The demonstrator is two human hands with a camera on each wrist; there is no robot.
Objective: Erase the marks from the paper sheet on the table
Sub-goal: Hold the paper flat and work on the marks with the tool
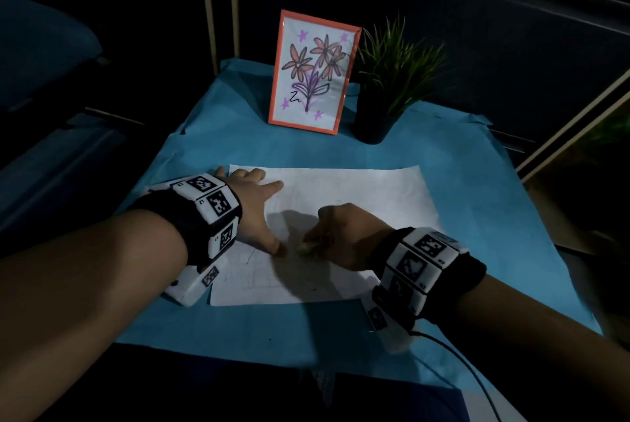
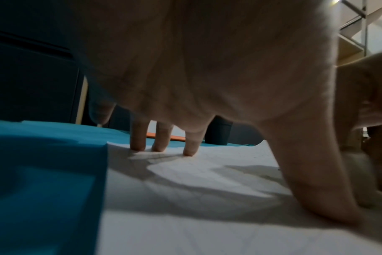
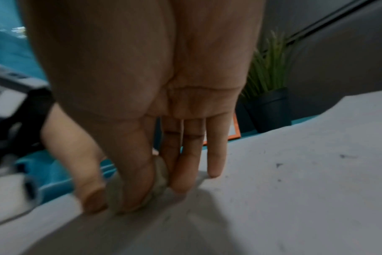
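Note:
A white paper sheet [image 1: 358, 190] with faint pencil lines lies on the blue table cover [image 1: 306, 326]. My left hand [image 1: 259, 207] is spread flat on the sheet's left part, fingertips [image 2: 190, 151] and thumb pressing it down. My right hand [image 1: 341, 234] pinches a small pale eraser [image 1: 306, 249] between thumb and fingers. The eraser [image 3: 160, 177] is pressed onto the paper [image 3: 294, 181] right beside the left thumb tip. Faint grid marks [image 1: 252, 271] show near the sheet's lower left. Small dark specks dot the paper around the right hand.
An orange-framed flower drawing [image 1: 312, 75] stands upright at the back of the table. A dark pot with a green plant [image 1: 381, 104] stands to its right. A black cable [image 1: 470, 367] runs from the right wrist band over the table's near right corner.

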